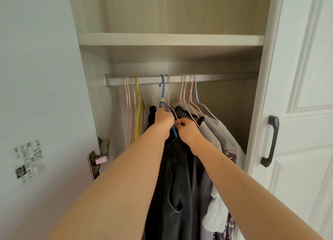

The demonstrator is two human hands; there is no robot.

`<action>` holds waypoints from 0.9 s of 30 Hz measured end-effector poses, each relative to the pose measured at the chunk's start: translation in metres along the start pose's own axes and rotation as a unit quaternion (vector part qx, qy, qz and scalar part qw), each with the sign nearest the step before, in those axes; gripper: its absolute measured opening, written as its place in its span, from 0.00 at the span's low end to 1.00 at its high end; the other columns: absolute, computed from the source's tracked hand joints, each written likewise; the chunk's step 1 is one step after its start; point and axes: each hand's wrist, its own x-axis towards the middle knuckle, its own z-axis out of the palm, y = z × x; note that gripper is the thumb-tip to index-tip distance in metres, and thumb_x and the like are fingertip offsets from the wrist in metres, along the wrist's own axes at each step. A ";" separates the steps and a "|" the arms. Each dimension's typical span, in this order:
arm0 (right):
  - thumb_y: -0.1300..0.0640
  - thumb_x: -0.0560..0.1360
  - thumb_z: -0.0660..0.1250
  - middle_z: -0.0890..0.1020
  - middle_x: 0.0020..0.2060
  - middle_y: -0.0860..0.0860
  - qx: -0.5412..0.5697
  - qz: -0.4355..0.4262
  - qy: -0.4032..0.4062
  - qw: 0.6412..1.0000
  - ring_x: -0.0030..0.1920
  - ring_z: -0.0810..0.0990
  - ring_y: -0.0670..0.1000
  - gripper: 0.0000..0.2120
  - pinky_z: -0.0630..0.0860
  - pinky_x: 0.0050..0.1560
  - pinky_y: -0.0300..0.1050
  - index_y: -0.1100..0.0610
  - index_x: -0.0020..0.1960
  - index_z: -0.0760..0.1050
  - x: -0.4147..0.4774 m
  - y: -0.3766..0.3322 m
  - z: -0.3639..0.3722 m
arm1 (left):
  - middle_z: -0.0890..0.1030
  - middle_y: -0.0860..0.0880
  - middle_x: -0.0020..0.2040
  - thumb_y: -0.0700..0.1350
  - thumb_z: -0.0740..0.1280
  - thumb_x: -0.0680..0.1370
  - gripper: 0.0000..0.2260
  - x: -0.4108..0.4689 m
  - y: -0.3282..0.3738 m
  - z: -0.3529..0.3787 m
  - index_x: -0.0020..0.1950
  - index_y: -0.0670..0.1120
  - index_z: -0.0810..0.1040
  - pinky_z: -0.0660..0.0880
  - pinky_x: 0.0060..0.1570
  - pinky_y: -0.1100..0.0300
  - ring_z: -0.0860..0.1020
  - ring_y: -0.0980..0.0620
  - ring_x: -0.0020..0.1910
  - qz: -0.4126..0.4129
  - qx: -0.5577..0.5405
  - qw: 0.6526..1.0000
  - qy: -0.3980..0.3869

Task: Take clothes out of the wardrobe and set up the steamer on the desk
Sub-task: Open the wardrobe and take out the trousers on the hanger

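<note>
Left hand [164, 116] grips the blue hanger [163, 90] on the rail [225, 77]. Right hand [187, 129] pinches the top of the black trousers [180, 176] hanging there. The door label [29, 160] is blurred, with "70" legible.

On one rail [225, 78] I count seven pink hangers [128, 102], I think, one yellow hanger [137, 117], one blue hanger [163, 90] and one lavender hanger [196, 93], ten in all. One shelf [171, 39], one dark door handle [271, 140], one hinge [101, 149], and two hands: my left hand [163, 117] and right hand [187, 129].
</note>
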 end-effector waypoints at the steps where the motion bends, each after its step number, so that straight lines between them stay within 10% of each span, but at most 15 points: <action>1: 0.64 0.80 0.54 0.77 0.46 0.56 0.014 0.000 -0.001 1.000 0.36 0.71 0.46 0.13 0.68 0.28 0.31 0.63 0.59 0.75 -0.001 0.000 -0.001 | 0.74 0.42 0.44 0.37 0.55 0.82 0.08 0.000 0.001 -0.001 0.53 0.44 0.73 0.70 0.34 0.59 0.71 0.51 0.36 -0.011 -0.012 1.000 -0.009; 5: 0.62 0.81 0.56 0.80 0.54 0.58 0.064 0.007 0.008 0.998 0.50 0.78 0.54 0.12 0.76 0.45 0.45 0.60 0.57 0.77 -0.003 -0.010 -0.007 | 0.72 0.44 0.42 0.38 0.55 0.82 0.07 0.000 0.007 -0.006 0.53 0.45 0.71 0.77 0.44 0.52 0.71 0.51 0.36 -0.039 -0.045 0.998 -0.031; 15: 0.65 0.80 0.57 0.80 0.58 0.55 0.131 0.002 0.041 0.990 0.59 0.76 0.52 0.13 0.71 0.60 0.43 0.63 0.59 0.78 -0.020 -0.039 -0.032 | 0.73 0.48 0.40 0.42 0.57 0.82 0.11 -0.024 0.040 -0.024 0.63 0.45 0.73 0.75 0.60 0.47 0.72 0.51 0.43 -0.012 -0.080 0.995 -0.058; 21: 0.65 0.80 0.55 0.80 0.59 0.53 0.076 -0.010 0.034 0.996 0.61 0.74 0.51 0.14 0.68 0.54 0.39 0.61 0.57 0.78 -0.054 -0.042 -0.045 | 0.73 0.48 0.40 0.42 0.57 0.82 0.06 -0.054 0.036 -0.031 0.55 0.49 0.72 0.74 0.60 0.47 0.72 0.49 0.46 -0.018 -0.075 0.994 -0.076; 27: 0.65 0.80 0.53 0.82 0.55 0.51 0.023 -0.006 0.008 1.000 0.25 0.70 0.42 0.11 0.66 0.24 0.32 0.59 0.57 0.72 -0.103 -0.035 -0.055 | 0.77 0.48 0.44 0.40 0.60 0.81 0.06 -0.095 0.017 -0.040 0.56 0.45 0.74 0.74 0.42 0.57 0.74 0.51 0.40 -0.078 -0.137 0.986 -0.055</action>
